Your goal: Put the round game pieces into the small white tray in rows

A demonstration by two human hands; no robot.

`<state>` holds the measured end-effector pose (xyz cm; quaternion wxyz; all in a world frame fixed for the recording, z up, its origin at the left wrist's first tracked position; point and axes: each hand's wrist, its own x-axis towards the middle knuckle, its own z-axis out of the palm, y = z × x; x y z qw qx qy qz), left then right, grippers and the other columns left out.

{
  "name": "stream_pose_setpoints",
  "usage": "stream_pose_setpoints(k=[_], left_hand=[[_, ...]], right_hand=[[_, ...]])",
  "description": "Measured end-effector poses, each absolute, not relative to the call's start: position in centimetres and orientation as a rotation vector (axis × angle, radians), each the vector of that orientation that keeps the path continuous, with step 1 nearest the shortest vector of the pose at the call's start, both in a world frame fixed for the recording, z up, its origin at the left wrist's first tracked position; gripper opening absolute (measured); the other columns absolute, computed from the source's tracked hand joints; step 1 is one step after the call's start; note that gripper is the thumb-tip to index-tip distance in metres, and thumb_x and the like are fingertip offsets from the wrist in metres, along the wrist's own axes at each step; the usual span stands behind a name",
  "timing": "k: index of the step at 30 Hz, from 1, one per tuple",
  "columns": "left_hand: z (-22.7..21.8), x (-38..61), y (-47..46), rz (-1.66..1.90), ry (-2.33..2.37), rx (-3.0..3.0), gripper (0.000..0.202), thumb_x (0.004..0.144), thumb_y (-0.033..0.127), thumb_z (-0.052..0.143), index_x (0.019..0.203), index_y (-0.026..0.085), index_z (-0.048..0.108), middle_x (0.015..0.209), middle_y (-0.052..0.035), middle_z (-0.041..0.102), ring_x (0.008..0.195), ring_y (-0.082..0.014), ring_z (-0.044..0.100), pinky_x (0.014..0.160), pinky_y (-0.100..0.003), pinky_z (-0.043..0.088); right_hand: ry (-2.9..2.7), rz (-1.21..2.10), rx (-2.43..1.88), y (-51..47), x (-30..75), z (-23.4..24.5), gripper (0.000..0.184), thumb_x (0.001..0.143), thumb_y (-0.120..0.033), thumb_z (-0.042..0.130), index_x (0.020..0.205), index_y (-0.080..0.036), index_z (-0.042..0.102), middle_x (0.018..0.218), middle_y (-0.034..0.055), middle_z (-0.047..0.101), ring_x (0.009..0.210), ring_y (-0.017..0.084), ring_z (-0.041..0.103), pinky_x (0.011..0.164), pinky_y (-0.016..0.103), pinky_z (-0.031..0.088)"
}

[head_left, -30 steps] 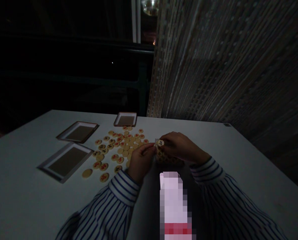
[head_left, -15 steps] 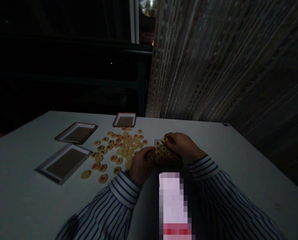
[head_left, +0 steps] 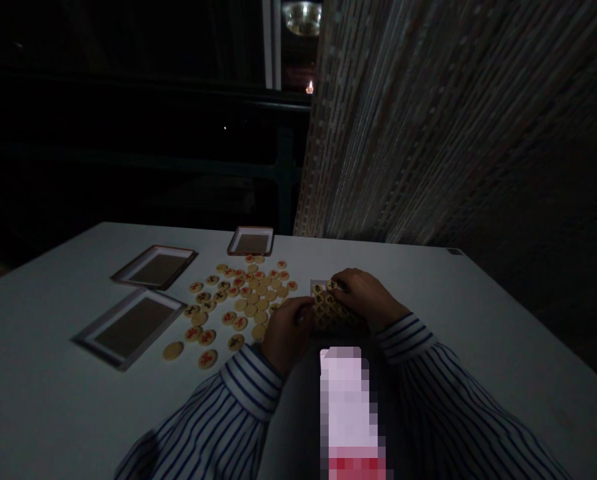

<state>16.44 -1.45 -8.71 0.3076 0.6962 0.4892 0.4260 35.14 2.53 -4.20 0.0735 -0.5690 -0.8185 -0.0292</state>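
Note:
A small box (head_left: 314,283) with rows of black-marked Chinese chess pieces (head_left: 330,300) in it lies in front of me. My right hand (head_left: 371,293) is closed at its far side, thumb and fingers on a Chinese chess piece (head_left: 332,285) at the back row. My left hand (head_left: 287,330) is curled at the left edge of the box, its fingertips closed on that edge. Loose round pieces (head_left: 252,299), some red-marked, some black-marked and some blank side up, are spread left of the box. The near part of the box is in shadow.
Three shallow box parts, a near one (head_left: 123,365), one behind it (head_left: 115,275) and a far one (head_left: 229,252), lie on the white table (head_left: 453,333). A string curtain (head_left: 378,133) hangs behind the table. A blurred-out bright object (head_left: 348,400) lies near me.
My right hand has lowered slightly, and the piece in its fingers now sits lower, at the back row in the box. My left hand stays at the box's edge.

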Motion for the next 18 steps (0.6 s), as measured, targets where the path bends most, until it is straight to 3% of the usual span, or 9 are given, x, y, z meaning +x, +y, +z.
stream_pose_setpoints(k=[18], left_hand=[[-8.06,16.43,-1.56,1.128,1.302,1.965,0.02,0.077,0.014,0.049,0.091,0.016,0.063,0.09,-0.0067,0.067,0.086,-0.0171,0.061,0.077,-0.031,0.048]], right_hand=[[-2.503,-0.075,-1.759,2.43,34.68,-4.51,0.028,0.084,-0.035,0.041,0.1,-0.021,0.06,0.096,0.0067,0.066,0.09,0.019,0.058,0.076,0.028,0.037]])
